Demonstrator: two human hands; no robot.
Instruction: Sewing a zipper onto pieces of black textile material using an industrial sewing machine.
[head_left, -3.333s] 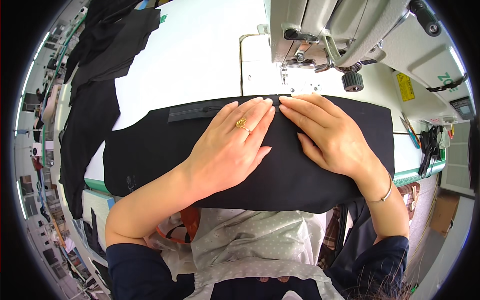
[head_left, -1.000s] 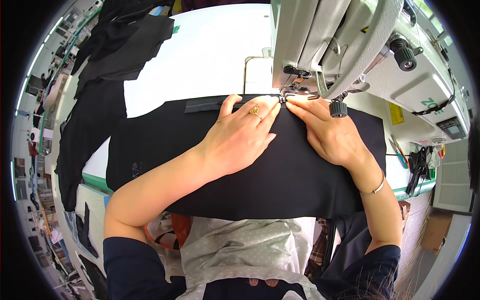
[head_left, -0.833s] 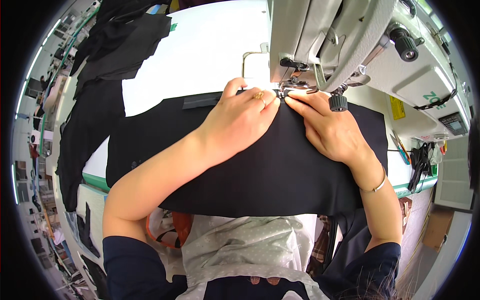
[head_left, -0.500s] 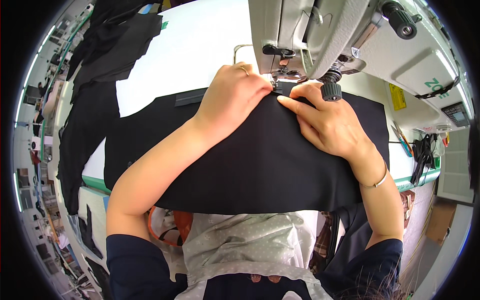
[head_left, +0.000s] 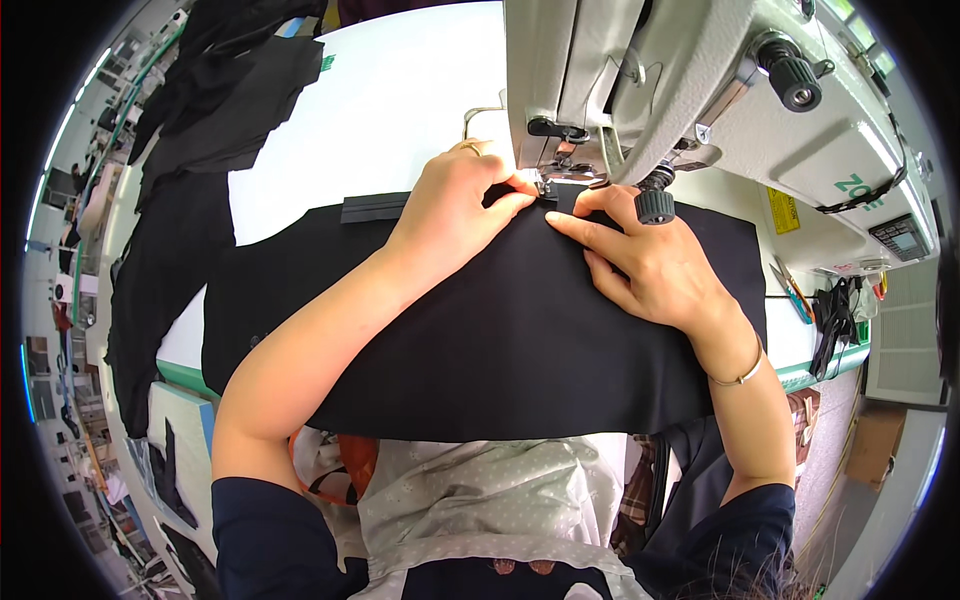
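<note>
A large black fabric panel (head_left: 500, 330) lies across the sewing machine bed and hangs over the near table edge. Along its far edge runs a narrow black fabric strip (head_left: 370, 207), partly covered by my left hand (head_left: 455, 205). That hand pinches the strip with thumb and forefinger, just left of the presser foot (head_left: 545, 186). My right hand (head_left: 650, 262) rests on the panel right of the foot, index finger stretched out toward it and the other fingers loosely bent. The sewing machine (head_left: 640, 80) stands over the panel's far edge; the needle tip is too small to make out.
Black cut fabric pieces (head_left: 190, 170) lie heaped along the left of the white table (head_left: 390, 90). Snips (head_left: 795, 292) and a bundle of black cords (head_left: 832, 320) are at the right. A bent wire guide (head_left: 480, 112) stands beyond my left hand.
The left thumb and forefinger have shifted slightly left at the presser foot, and the thumb now shows more. My right hand keeps its place on the panel. The whole view has tilted a little.
</note>
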